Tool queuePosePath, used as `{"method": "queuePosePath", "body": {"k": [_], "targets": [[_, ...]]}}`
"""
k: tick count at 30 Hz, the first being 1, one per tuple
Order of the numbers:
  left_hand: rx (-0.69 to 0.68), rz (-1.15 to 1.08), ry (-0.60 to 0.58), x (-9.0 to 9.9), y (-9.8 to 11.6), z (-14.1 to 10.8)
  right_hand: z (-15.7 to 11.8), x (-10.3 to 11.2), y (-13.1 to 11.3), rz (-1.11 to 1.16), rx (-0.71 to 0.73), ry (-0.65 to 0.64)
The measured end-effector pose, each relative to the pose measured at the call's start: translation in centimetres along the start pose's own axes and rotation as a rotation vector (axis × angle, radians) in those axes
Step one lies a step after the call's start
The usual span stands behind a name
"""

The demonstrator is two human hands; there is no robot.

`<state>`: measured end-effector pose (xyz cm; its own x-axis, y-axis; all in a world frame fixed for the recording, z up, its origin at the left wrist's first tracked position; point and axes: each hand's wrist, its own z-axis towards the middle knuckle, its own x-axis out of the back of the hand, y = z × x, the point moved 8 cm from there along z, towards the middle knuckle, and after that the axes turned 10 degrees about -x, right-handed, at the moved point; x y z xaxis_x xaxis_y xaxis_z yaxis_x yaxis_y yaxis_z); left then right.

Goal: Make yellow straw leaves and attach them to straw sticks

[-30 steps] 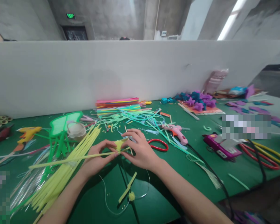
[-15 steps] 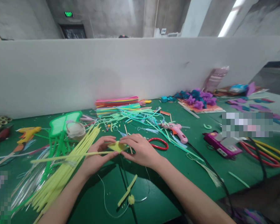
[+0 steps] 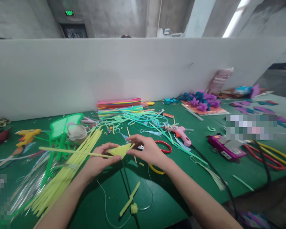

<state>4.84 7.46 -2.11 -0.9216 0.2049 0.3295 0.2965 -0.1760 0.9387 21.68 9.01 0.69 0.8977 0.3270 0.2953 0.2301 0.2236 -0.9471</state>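
Between both hands is a flat yellow triangular piece made of fuzzy pipe cleaners (image 3: 119, 150). My left hand (image 3: 102, 159) pinches it from the left, thumb below. A long yellow pipe cleaner (image 3: 66, 150) sticks out leftward from that grip. My right hand (image 3: 146, 149) has its thumb and fingers closed on the short strands at the piece's right corner. Scissors with a red handle (image 3: 165, 147) and a yellow handle (image 3: 157, 170) lie partly hidden behind my right hand. Below, a bent yellow pipe cleaner (image 3: 130, 198) rests beside a small yellow ball (image 3: 134, 208) on a thin cord.
A bundle of yellow pipe cleaners (image 3: 59, 181) lies by my left forearm. A green winged shape (image 3: 65, 125) and a yellow glue gun (image 3: 28, 136) are at left. A pink glue gun (image 3: 181, 133) with a black cable lies right, near a purple device (image 3: 225, 148). Coloured stems (image 3: 120, 108) pile behind.
The yellow piece has tilted, showing more of its triangular face. My right hand has shifted slightly, with strands now showing at its fingertips, and the scissors' yellow handle has come into sight.
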Motion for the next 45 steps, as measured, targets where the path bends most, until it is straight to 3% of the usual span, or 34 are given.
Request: {"method": "queuePosePath", "body": {"k": [4,11,15,25,35,37,41,45], "targets": [[-0.01,0.035,0.001,0.1,0.1,0.0,0.2,-0.6,1.2,0.158,-0.138,-0.077],[-0.011,0.036,-0.041,-0.1,0.3,0.1,0.3,-1.0,3.0,0.257,-0.365,-0.089],[-0.019,0.02,-0.052,-0.2,0.2,0.1,0.1,-1.3,3.3,0.291,-0.42,-0.131],[0.004,0.0,-0.055,-0.3,-0.3,0.0,0.1,-1.2,3.0,0.344,-0.405,-0.111],[0.05,-0.058,-0.049,-0.4,-0.1,-0.1,-0.2,-0.9,1.4,0.25,-0.261,-0.054],[0.065,-0.148,-0.118,-0.2,-0.2,-0.4,-0.2,-0.8,1.1,0.265,-0.255,-0.046],[0.112,-0.452,-0.414,0.1,-1.3,-1.5,-0.1,-0.9,0.5,0.316,-0.205,-0.056],[0.08,-0.624,-0.362,3.2,-2.5,-0.6,0.0,-1.6,0.3,0.312,-0.178,-0.078]]}}
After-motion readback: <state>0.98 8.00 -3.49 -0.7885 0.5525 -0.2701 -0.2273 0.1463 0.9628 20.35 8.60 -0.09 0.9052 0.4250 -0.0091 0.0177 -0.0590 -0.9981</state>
